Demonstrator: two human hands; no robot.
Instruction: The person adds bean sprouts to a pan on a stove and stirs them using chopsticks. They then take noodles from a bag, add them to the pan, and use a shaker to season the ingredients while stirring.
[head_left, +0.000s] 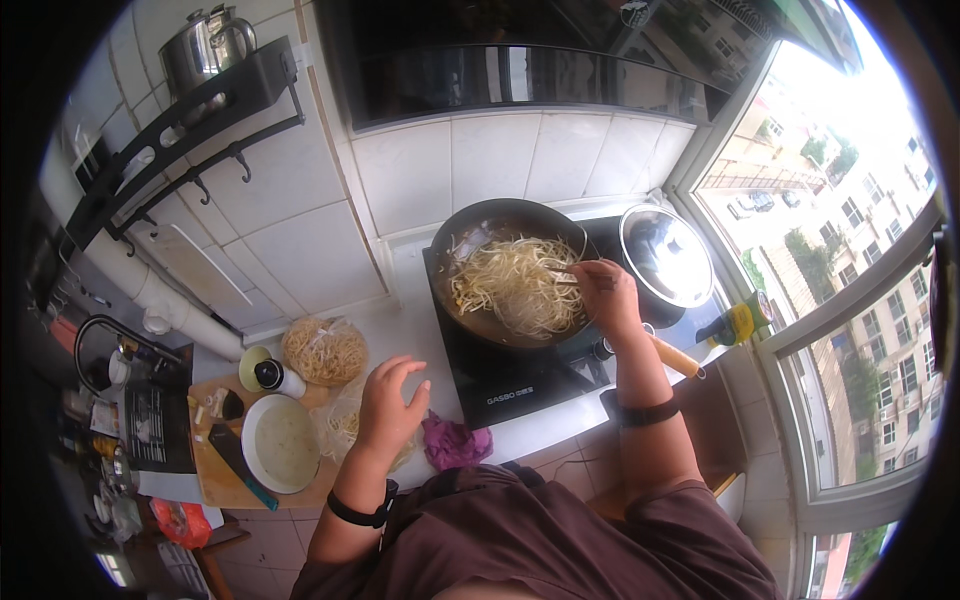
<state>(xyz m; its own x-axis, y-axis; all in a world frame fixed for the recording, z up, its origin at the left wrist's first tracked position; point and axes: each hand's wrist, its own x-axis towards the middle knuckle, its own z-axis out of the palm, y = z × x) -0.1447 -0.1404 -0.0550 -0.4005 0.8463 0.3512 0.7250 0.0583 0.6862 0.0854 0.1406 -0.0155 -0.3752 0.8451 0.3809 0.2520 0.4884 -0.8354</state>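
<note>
Bean sprouts (517, 281) fill the middle of a dark wok (480, 330) on the black gas stove (480, 379). My right hand (609, 294) grips a pair of chopsticks (564, 275) over the wok's right side, their tips among the sprouts. The wok's wooden handle (675, 356) passes beneath my right forearm. Holding nothing, my left hand (391, 405) hovers left of the stove, fingers apart. Near it are a clear plastic bag of sprouts (341, 427) and a crumpled purple cloth or bag (457, 442).
A glass-lidded pot (667, 255) stands right of the wok, and a yellow-labelled bottle (739, 319) beside the window. On the left, a cutting board (217, 480) bears a white bowl (281, 442) and a knife (238, 461). Bagged noodles (325, 351) lie behind. The range hood (525, 75) overhangs the stove.
</note>
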